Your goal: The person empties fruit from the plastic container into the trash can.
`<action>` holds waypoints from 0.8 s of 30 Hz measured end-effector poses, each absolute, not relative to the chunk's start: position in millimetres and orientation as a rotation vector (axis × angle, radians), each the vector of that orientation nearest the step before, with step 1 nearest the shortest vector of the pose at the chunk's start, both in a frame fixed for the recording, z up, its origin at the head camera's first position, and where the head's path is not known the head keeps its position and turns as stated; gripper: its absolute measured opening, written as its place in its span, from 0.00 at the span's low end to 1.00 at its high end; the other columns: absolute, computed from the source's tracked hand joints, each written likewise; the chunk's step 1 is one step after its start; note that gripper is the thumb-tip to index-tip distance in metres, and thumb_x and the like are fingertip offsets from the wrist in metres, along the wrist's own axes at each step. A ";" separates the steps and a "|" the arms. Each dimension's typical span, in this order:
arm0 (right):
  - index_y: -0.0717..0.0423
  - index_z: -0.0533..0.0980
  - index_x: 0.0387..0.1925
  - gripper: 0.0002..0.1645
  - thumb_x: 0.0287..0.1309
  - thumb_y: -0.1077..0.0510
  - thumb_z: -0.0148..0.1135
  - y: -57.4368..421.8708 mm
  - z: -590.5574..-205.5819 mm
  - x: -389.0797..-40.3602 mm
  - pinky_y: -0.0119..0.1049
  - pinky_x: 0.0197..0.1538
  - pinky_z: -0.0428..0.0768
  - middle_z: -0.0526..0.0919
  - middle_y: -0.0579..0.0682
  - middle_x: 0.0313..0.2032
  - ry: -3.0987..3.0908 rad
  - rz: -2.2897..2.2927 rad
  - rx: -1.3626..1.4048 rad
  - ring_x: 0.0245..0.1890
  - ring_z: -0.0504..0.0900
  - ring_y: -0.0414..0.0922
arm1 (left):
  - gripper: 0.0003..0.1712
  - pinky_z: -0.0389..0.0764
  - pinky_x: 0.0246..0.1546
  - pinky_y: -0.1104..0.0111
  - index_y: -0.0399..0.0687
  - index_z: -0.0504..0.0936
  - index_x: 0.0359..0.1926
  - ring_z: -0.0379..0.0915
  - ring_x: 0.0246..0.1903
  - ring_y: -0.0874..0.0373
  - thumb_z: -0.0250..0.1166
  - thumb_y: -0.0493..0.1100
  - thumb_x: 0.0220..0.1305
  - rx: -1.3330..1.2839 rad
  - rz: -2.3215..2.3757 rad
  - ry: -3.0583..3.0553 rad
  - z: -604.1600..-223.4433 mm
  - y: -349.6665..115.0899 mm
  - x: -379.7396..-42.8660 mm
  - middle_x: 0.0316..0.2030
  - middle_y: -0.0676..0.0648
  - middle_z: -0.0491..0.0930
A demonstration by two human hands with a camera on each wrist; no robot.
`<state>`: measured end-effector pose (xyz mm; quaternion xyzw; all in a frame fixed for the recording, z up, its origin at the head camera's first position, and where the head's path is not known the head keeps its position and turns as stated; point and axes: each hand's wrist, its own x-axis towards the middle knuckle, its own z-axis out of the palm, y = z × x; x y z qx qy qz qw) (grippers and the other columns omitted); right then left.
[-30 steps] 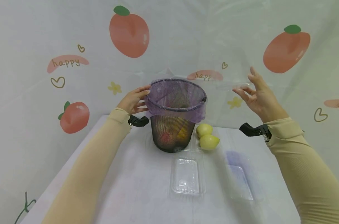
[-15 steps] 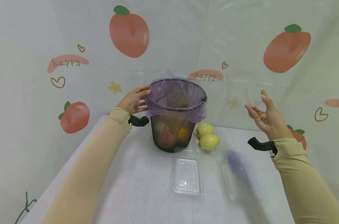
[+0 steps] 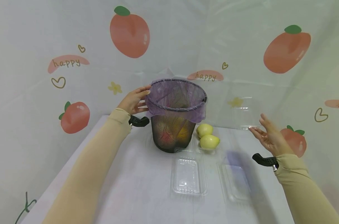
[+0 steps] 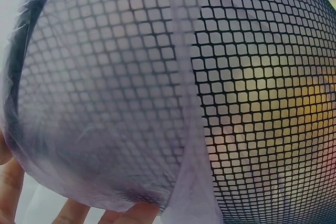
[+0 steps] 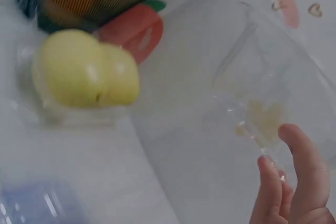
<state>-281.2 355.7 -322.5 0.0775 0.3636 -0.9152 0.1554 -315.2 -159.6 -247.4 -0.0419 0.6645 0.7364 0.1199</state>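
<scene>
The black mesh basket (image 3: pixel 173 135), lined with a purple plastic bag (image 3: pixel 198 115), stands upright at the middle of the table in the head view. Blurred red and yellow-orange shapes show through its mesh. My left hand (image 3: pixel 134 101) rests against its left rim and side; the left wrist view shows those fingers (image 4: pixel 73 211) touching the bag-covered edge. On the right, my right hand (image 3: pixel 271 138) pinches the edge of a clear plastic container (image 3: pixel 243 109) between thumb and fingertips, above the table. Whether this clear piece is a lid or a tray, I cannot tell.
Two yellow-green fruits (image 3: pixel 209 142), perhaps pears, sit right of the basket. In front lies one clear plastic tray (image 3: pixel 185 177), with another clear tray (image 3: pixel 236 186) farther right, overlapped by a blurred purple patch. A printed cloth (image 3: pixel 169 40) hangs behind the table.
My right hand has moved down and slightly right with the clear container, which has turned from nearly flat to more upright. My left hand and the basket have stayed put.
</scene>
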 end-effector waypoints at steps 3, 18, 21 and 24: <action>0.32 0.80 0.53 0.21 0.71 0.60 0.49 365.3 -335.2 -276.7 0.28 0.57 0.76 0.21 0.49 0.72 1.079 -2.561 0.169 0.44 0.84 0.52 | 0.27 0.67 0.66 0.53 0.65 0.64 0.71 0.55 0.70 0.43 0.53 0.47 0.74 -0.127 2.153 1.941 -246.2 -158.5 -314.0 0.73 0.50 0.52; 0.24 0.64 0.66 0.32 0.70 0.61 0.51 383.5 -382.8 -273.4 0.30 0.56 0.79 0.55 0.44 0.61 1.479 -2.365 0.169 0.42 0.83 0.43 | 0.27 0.68 0.65 0.53 0.65 0.64 0.71 0.57 0.69 0.44 0.54 0.47 0.73 -0.127 2.160 1.929 -251.1 -160.1 -320.2 0.73 0.52 0.54; 0.29 0.78 0.48 0.21 0.69 0.62 0.52 380.7 -390.3 -275.3 0.30 0.54 0.80 0.58 0.49 0.55 1.572 -2.314 0.171 0.40 0.81 0.40 | 0.27 0.68 0.66 0.53 0.66 0.65 0.71 0.56 0.70 0.44 0.54 0.47 0.73 -0.129 2.153 1.937 -251.0 -159.6 -320.2 0.73 0.52 0.54; 0.30 0.81 0.37 0.21 0.69 0.64 0.52 376.9 -394.9 -276.8 0.30 0.52 0.81 0.59 0.47 0.53 1.632 -2.295 0.178 0.37 0.78 0.39 | 0.27 0.68 0.65 0.53 0.67 0.65 0.70 0.57 0.69 0.44 0.54 0.48 0.73 -0.133 2.150 1.943 -250.7 -158.7 -320.6 0.73 0.53 0.54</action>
